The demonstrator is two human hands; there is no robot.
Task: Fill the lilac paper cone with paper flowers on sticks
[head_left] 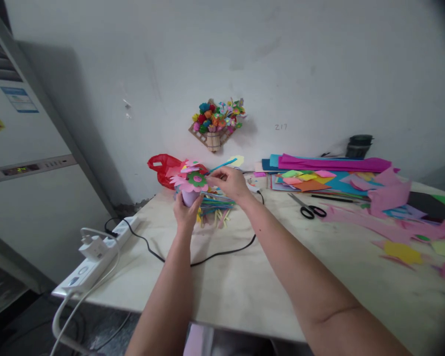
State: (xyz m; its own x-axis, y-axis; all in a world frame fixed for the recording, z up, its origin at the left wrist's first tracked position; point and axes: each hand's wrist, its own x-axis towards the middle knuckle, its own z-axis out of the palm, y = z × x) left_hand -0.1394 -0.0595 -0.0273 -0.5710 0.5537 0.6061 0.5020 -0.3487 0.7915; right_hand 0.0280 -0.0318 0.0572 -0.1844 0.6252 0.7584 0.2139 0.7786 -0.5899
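Observation:
My left hand (186,210) is wrapped round a small light-purple pot (190,198) and holds it upright above the table. Pink paper flowers (187,184) fill the top of the pot, one with a green center. Beside them, on the right, my right hand (228,182) is closed in a pinch at the flowers' edge. What lies between its fingertips is too small to tell. A thin blue strip (226,162) slants up just behind the right fingers; whether they touch it I cannot tell. Behind the pot lies a red plastic bag (161,165).
Black-handled scissors (307,210) and pink paper scraps (371,222) lie to the right, before stacked colored sheets (333,163). A power strip (96,262) runs along the left edge; a black cable (222,254) crosses the table. A flower basket (214,141) hangs on the wall.

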